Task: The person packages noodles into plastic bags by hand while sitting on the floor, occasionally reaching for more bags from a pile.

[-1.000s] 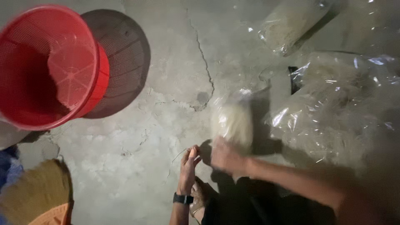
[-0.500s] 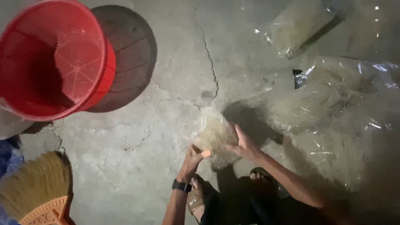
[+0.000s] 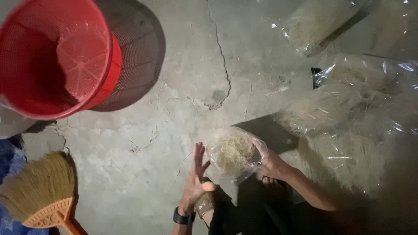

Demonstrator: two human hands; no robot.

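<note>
Head view: the right hand (image 3: pixel 271 163) grips a clear bag of pale noodles (image 3: pixel 231 151) by its side; the left hand (image 3: pixel 194 178) is released, fingers spread just beside it. The bag looks filled, probably untied. Cracked floor (image 3: pixel 183 87) ahead is free; more filled bags (image 3: pixel 348 130) crowd beyond the right hand.

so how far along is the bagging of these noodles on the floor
Done: several filled clear plastic bags of pale dried noodles lie piled on the cracked concrete floor to the right. In hand: the right hand grips an open clear bag of tangled noodles; the left hand is open beside it. Left: that bag's mouth is unsealed. The red mesh plastic basket shows no noodles.
</note>
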